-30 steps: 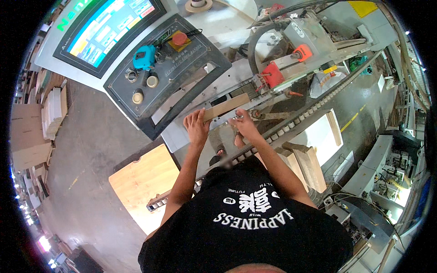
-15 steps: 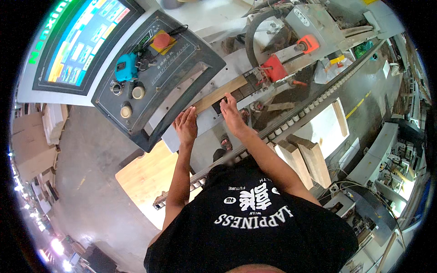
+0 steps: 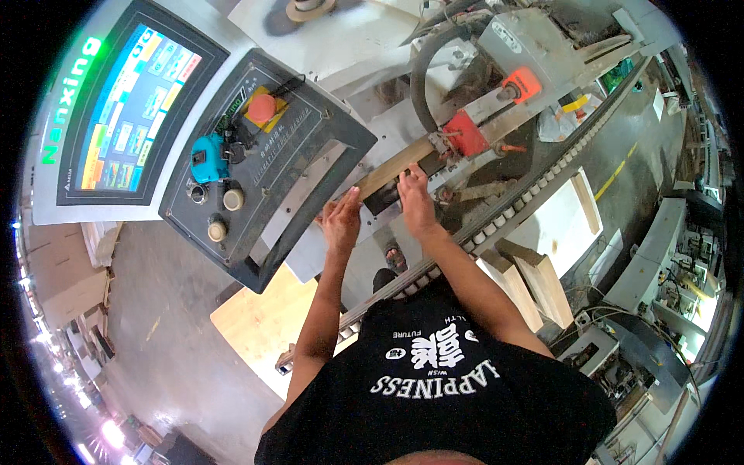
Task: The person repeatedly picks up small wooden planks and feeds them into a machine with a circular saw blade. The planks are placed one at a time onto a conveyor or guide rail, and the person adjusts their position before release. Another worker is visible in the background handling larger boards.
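A narrow wooden strip [image 3: 391,169] lies slantwise along the machine's metal bed, its far end close against a red guard [image 3: 466,133]. My left hand [image 3: 341,221] holds the near end of the strip, fingers close together along it. Farther along, my right hand [image 3: 417,201] has its fingers bent, with the tips at the strip's near edge. A dark slot in the bed shows between my hands. The underside of the strip and my thumbs are mostly hidden.
At left stand a control panel [image 3: 263,163] with a red stop button [image 3: 262,108] and a lit screen [image 3: 138,108]. A roller rail [image 3: 504,217] runs beside me. Wooden blocks [image 3: 535,283] and a pale board [image 3: 562,217] lie right; a black hose [image 3: 422,85] arches behind the bed.
Both hands and the wooden strip have moved rightward along the bed. The strip's far end now reaches the red guard. The whole view has also shifted slightly.
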### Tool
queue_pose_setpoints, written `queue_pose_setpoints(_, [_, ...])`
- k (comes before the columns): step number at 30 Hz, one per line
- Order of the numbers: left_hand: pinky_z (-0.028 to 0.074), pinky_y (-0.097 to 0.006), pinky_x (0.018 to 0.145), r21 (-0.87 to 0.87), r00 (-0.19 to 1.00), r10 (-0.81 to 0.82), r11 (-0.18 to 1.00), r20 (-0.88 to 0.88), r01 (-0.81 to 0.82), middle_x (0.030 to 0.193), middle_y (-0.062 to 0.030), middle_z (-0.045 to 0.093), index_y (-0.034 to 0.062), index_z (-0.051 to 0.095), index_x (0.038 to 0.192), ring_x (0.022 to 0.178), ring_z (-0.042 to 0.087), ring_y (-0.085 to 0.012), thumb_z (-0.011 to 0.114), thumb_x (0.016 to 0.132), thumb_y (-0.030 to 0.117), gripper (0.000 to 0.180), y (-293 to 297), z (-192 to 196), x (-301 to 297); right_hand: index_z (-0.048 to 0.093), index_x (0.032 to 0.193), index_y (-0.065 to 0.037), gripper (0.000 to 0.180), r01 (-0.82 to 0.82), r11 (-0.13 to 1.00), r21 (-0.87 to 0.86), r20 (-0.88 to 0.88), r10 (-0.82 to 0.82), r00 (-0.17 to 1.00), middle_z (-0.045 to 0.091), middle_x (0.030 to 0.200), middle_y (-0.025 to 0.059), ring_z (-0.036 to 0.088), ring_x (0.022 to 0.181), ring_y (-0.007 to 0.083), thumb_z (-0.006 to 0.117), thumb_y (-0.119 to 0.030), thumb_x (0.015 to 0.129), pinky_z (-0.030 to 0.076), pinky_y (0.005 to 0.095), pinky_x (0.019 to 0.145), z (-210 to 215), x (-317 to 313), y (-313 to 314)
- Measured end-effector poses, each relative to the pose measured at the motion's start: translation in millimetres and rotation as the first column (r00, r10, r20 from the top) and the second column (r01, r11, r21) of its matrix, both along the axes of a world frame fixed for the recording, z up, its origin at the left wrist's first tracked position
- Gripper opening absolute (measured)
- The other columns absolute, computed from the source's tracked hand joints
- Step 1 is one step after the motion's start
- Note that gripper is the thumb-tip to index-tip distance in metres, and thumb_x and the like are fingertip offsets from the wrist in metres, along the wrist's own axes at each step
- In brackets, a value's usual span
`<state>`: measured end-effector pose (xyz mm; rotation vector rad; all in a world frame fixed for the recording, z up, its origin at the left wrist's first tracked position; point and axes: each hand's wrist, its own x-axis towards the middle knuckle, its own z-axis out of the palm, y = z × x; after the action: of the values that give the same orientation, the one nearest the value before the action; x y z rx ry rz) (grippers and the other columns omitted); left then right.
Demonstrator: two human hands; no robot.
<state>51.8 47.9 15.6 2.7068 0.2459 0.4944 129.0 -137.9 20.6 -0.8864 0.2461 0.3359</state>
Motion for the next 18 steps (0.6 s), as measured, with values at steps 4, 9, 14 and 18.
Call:
queue_pose_setpoints(4, [0.036,-0.048,0.103,-0.005,0.997,-0.06,0.998,0.053,0.06,0.119,0.0116,0.081,0.0331,0.071,0.137,0.087,0.062,-0.0173,0.08,0.093,0.024,0.046,-20.3,0.3,23.6,0.038,0.159,-0.012,0.061,0.068,0.996,0.064,0.024,-0.07,0.997,0.034,0.166,0.0094,0.027,0.161,0.0274,0.063,-0.037,0.11,0.024,0.0402,0.131,-4.8,22.5,-24.7])
queue_pose_setpoints(9, [0.038,-0.045,0.1,-0.023,0.991,-0.114,0.993,0.066,0.116,0.12,0.0076,0.081,0.0299,0.07,0.137,0.088,0.061,-0.0198,0.079,0.093,0.025,0.045,-51.0,10.9,59.4,0.045,0.154,-0.007,0.064,-0.084,0.905,-0.416,0.151,0.159,0.976,0.045,0.162,0.0137,0.045,0.149,0.0281,0.075,-0.031,0.103,0.038,0.041,0.123,1.7,28.7,-49.2])
queue_pose_setpoints(14, [0.038,-0.047,0.103,-0.07,0.982,-0.162,0.983,0.102,0.17,0.119,0.0034,0.08,0.0252,0.073,0.133,0.095,0.065,-0.0218,0.076,0.096,0.027,0.038,-70.5,19.6,87.9,0.061,0.134,-0.004,0.047,-0.101,0.648,-0.755,0.28,0.457,0.844,0.059,0.147,0.0164,0.058,0.135,0.0314,0.08,-0.019,0.094,0.045,0.0416,0.116,74.4,-34.8,-69.1])
queue_pose_setpoints(18, [0.036,-0.051,0.11,-0.173,0.988,-0.151,0.974,-0.011,0.147,0.112,-0.0024,0.079,0.0194,0.077,0.129,0.103,0.065,-0.0252,0.069,0.103,0.029,0.028,-66.2,21.7,88.8,0.065,0.126,-0.004,0.042,0.137,0.391,-0.91,0.368,0.614,0.698,0.063,0.137,0.0203,0.062,0.128,0.0405,0.079,-0.016,0.088,0.053,0.0456,0.106,120.8,-91.6,-124.9])
